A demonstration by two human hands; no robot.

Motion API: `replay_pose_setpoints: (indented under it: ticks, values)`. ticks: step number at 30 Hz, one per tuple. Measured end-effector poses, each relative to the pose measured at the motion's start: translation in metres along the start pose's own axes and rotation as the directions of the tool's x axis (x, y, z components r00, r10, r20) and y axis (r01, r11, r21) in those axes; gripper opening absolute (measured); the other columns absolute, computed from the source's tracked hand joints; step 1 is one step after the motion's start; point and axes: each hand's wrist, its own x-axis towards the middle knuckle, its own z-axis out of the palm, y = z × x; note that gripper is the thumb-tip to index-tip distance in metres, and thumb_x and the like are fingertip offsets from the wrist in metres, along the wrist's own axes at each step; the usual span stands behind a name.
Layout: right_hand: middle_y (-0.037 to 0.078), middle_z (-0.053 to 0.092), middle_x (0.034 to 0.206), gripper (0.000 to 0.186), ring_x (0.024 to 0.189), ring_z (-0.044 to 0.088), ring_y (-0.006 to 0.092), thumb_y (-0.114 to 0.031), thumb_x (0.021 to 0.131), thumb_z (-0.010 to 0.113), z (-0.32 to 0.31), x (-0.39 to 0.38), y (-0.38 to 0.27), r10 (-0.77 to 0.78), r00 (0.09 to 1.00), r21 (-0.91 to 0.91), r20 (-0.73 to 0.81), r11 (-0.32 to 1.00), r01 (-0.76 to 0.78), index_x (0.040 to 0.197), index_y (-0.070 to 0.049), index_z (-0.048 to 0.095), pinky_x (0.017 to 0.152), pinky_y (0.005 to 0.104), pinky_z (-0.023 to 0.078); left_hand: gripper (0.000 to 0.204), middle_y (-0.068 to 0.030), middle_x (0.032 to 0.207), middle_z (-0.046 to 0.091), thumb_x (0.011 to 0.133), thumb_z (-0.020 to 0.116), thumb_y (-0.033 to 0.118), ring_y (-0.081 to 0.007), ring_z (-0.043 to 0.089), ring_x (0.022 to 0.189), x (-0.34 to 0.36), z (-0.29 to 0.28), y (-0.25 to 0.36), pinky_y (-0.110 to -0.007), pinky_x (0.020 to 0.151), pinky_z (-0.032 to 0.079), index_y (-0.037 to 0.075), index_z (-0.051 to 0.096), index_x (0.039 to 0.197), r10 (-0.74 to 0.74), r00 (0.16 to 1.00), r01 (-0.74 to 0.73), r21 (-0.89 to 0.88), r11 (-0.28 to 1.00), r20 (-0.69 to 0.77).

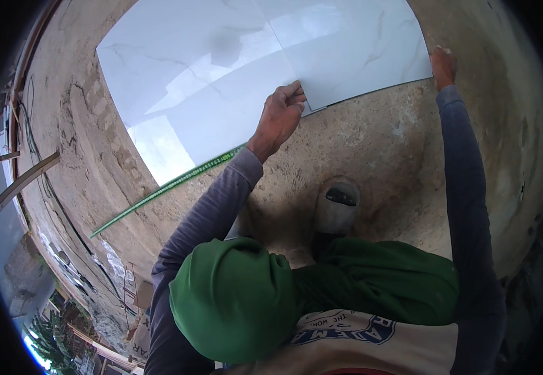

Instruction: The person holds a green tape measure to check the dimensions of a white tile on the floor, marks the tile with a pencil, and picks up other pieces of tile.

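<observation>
Two glossy white marble-look tiles lie side by side: the left tile (206, 115) and the right tile (359, 50). My left hand (277, 119) is at the seam by their near edges, fingers bent and drawn together beside the right tile's near left corner. What its fingertips pinch is hidden. My right hand (444, 66) is curled around the right tile's right edge, near its front corner. A green tape measure (177, 181) with printed marks runs along the left tile's near edge, reaching past its corner onto the floor and toward my left wrist.
Rough, dusty concrete floor (377, 150) surrounds the tiles. My grey shoe (339, 205) stands close in front of them, below my green-clad knees (234, 300). Far left are a curved strip (24, 184), dark cables (59, 209) and crumpled plastic sheeting (65, 259).
</observation>
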Motion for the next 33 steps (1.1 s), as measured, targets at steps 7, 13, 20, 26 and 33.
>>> replay_pose_setpoints:
  ticks: [7,13,20,26,33]
  values:
    - [0.028,0.072,0.123,0.05,0.117,0.067,0.0473,-0.039,0.098,0.05,-0.026,-0.033,-0.052,0.167,0.985,0.049,0.049,0.984,-0.17,0.119,0.002,0.07,0.099,0.052,0.051,0.064,-0.0235,0.152,0.053,0.094,0.051,-0.006,-0.0292,0.053,0.143,0.0,0.006,0.001,-0.037,0.111,0.05,-0.011,0.037,0.157,0.006,0.999,-0.009,0.074,0.997,0.045]
    - [0.027,0.073,0.118,0.048,0.112,0.068,0.0481,-0.039,0.1,0.05,-0.018,-0.038,-0.058,0.121,0.992,-0.024,0.031,0.992,-0.12,0.118,0.0,0.07,0.096,0.0529,0.052,0.066,-0.0196,0.151,0.049,0.092,0.05,-0.01,-0.0294,0.053,0.145,0.001,-0.001,-0.012,-0.036,0.106,0.053,-0.008,0.038,0.157,0.068,0.996,-0.074,0.12,0.99,0.052]
    - [0.027,0.073,0.114,0.044,0.109,0.069,0.0491,-0.039,0.102,0.05,-0.024,-0.043,-0.06,0.091,0.995,-0.049,0.031,0.995,-0.09,0.113,-0.002,0.07,0.094,0.0545,0.052,0.066,-0.0198,0.152,0.049,0.092,0.051,-0.01,-0.0296,0.052,0.145,-0.002,0.001,-0.012,-0.036,0.106,0.053,-0.009,0.039,0.157,0.06,0.995,-0.064,0.058,0.996,0.078]
    - [0.027,0.072,0.122,0.047,0.116,0.067,0.0489,-0.041,0.1,0.051,-0.022,-0.047,-0.074,0.096,0.992,-0.114,0.086,0.99,-0.086,0.121,-0.003,0.07,0.1,0.0542,0.051,0.066,-0.0222,0.148,0.057,0.095,0.057,-0.002,-0.0274,0.057,0.139,-0.002,0.0,-0.011,-0.035,0.104,0.054,-0.009,0.039,0.157,0.045,0.998,-0.048,0.098,0.994,0.032]
    - [0.024,0.074,0.108,0.044,0.103,0.071,0.0433,-0.042,0.102,0.052,-0.039,-0.076,-0.083,-0.154,0.983,-0.223,0.1,0.959,0.173,0.114,-0.005,0.071,0.091,0.051,0.053,0.056,-0.0165,0.14,0.069,0.101,0.068,0.027,-0.0226,0.068,0.122,-0.029,-0.055,0.016,-0.034,0.103,0.051,-0.004,0.059,0.147,0.015,0.999,-0.025,0.34,0.94,0.032]
